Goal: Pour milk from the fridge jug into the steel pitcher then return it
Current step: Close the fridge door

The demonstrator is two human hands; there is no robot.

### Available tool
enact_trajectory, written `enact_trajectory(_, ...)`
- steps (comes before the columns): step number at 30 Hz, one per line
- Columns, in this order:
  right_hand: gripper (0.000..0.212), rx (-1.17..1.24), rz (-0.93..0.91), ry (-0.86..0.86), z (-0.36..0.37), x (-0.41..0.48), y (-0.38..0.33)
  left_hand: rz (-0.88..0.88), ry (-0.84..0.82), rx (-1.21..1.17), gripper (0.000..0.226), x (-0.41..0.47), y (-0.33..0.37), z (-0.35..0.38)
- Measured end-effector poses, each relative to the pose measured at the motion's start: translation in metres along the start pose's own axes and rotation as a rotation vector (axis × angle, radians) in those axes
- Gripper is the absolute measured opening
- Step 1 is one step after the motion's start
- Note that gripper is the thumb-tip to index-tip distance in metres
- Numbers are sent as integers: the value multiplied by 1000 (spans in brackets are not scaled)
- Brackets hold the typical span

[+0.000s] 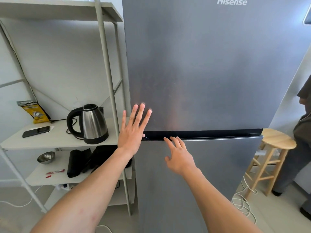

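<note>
Grey steel fridge [202, 73] (doors closed), both hands spread empty against it: left hand [133, 130], right hand [180, 155].

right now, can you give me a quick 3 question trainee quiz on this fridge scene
1. True or false: both fridge doors are shut.
2. Which hand lies flat on the upper door? A) left hand B) right hand
3. Fill in: on the shelf unit beside the fridge, the phone lies to the ____ of the kettle.

Key: 1 true. 2 A; the right hand's fingertips reach the dark gap between the doors. 3 left.
</note>
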State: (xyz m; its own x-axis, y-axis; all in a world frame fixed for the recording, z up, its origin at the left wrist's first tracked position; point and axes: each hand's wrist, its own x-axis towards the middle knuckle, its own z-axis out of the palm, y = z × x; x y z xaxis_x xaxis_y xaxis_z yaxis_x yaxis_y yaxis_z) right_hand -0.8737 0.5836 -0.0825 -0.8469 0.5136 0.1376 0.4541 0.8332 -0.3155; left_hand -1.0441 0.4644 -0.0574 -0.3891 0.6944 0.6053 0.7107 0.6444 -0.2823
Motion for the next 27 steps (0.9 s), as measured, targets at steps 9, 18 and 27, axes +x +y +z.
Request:
enact_trajectory(9, 73, 16, 35, 17, 6, 6, -3, 32, 34, -11, 124, 4, -3, 10)
enact_trajectory(18, 75, 26, 50, 7, 9, 5, -4, 10, -190, 19, 115, 9, 0, 4)
enact_trajectory(27, 76, 18, 62, -13, 9, 4, -5, -16, -300, -26, 114, 12, 2, -7)
